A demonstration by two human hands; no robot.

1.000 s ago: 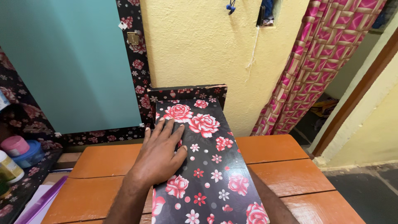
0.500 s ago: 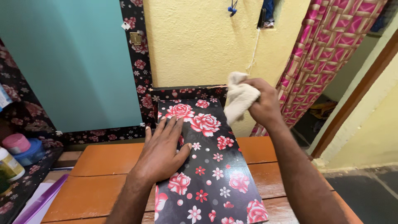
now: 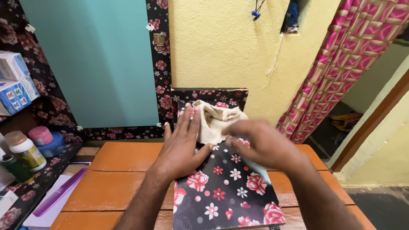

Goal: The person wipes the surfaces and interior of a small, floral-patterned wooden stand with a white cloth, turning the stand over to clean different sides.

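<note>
A black board with a pink rose pattern lies on the orange wooden table, its far end against the yellow wall. My left hand rests flat on the board's left side, fingers spread. A crumpled beige cloth sits on the board's far end. My right hand is blurred, palm down on the board, its fingers touching the cloth's right edge; whether it grips the cloth is unclear.
A teal panel with floral trim stands at the back left. On the left are boxes, jars and a purple comb. A pink patterned curtain hangs by a doorway on the right.
My right hand came in holding the cloth up near the wall, then lowered it onto the board's far end. My left hand stayed flat on the board.
</note>
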